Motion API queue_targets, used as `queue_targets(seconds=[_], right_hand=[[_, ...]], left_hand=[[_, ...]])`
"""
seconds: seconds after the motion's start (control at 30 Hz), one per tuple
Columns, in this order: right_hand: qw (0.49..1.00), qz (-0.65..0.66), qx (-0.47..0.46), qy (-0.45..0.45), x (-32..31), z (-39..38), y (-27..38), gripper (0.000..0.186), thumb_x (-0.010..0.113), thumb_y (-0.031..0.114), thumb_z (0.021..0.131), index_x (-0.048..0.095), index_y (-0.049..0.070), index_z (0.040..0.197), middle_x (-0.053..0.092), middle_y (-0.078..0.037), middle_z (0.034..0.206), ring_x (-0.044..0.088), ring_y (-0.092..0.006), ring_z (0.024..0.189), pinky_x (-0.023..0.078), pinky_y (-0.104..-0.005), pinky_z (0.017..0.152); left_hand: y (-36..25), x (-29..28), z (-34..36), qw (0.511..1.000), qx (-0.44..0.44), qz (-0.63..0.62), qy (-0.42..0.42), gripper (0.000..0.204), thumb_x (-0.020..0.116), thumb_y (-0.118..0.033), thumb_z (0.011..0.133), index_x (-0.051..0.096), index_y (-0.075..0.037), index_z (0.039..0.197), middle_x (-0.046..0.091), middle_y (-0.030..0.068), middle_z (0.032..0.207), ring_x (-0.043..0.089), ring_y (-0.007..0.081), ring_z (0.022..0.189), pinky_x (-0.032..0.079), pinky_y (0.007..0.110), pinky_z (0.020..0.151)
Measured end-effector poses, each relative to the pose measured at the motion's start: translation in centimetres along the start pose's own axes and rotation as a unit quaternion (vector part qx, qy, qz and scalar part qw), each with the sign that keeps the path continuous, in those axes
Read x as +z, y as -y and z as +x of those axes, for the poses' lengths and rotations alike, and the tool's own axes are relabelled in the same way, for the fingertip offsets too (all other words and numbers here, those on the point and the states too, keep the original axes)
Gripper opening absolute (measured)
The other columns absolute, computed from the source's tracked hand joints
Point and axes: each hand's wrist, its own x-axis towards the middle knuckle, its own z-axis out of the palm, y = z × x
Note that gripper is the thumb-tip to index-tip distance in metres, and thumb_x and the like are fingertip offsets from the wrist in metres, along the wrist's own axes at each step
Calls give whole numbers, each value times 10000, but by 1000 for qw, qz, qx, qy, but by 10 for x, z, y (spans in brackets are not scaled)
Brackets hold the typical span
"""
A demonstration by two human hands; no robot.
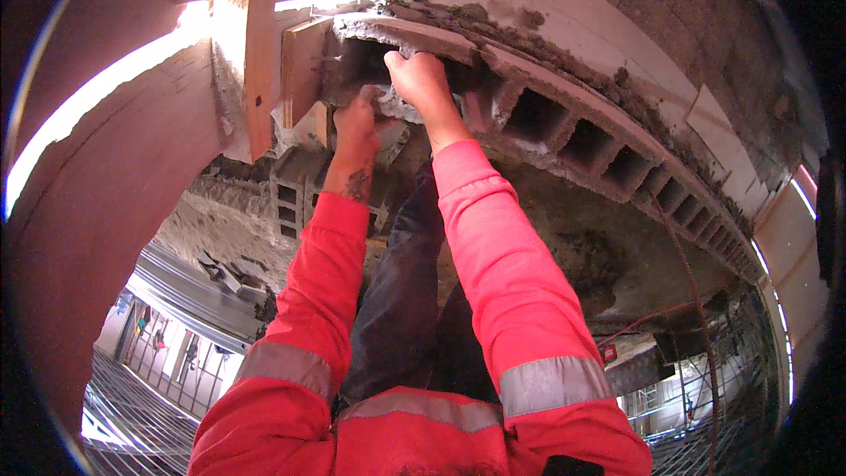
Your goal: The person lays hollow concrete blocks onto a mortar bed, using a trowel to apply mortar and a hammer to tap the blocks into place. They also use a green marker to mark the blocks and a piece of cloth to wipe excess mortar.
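A row of hollow concrete blocks [577, 143] curves along the wall top, its open cells facing up. At its left end sits a rough grey concrete block [401, 109], beside a wooden board. My right hand [418, 84] is closed over this block's near wall, with the fingers reaching toward the dark hollow. Just left of it and lower, my left hand [356, 130] is closed at the same near edge, thumb on top; its fingers are slightly blurred. Both red sleeves come up from below. The undersides of both grips are hidden.
An upright timber [258, 62] and a short board [306, 66] stand at the left end of the row. Crumbled mortar [476, 13] lies along the far side. More hollow blocks [289, 203] are stacked below left. A rusty rod [696, 291] rises at right.
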Motion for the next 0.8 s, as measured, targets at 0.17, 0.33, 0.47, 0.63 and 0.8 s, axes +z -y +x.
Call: queue_targets(seconds=[0.17,0.33,0.47,0.63,0.8], right_hand=[[999,22,-29,-26,3,3,-3,538,529,437,785,637,-71,931,599,-319,968,574,-429,1005,450,-442,887],[999,5,-41,-11,-1,4,-3,564,530,455,795,622,-73,970,593,-323,986,574,-421,1015,446,-439,893],[999,7,-37,8,-5,1,2,583,526,472,797,624,-70,990,591,-320,1017,569,-411,1037,440,-428,906],[1000,-6,4,21,-11,0,2,575,535,462,803,623,-67,1012,585,-316,1055,557,-399,1075,436,-417,922],[1000,5,-6,3,-8,1,-3,545,537,452,805,638,-53,983,594,-303,1048,563,-398,1066,437,-417,915]], left_hand=[[-3,-3,3,999,-21,36,21,262,560,-265,868,605,-50,1012,598,59,906,587,215,814,501,402,694],[-3,5,-7,999,-1,36,3,251,566,-254,866,608,-46,1000,606,64,886,589,210,805,503,397,689],[-1,2,0,1000,-22,17,5,224,583,-229,858,612,-45,983,609,65,881,590,202,804,514,415,692],[-1,6,-4,1000,-23,19,-3,195,597,-209,851,618,-47,957,616,63,900,597,209,812,520,422,698],[-1,7,-6,999,-35,12,3,192,592,-206,858,618,-46,961,617,64,911,601,219,838,528,416,692]])
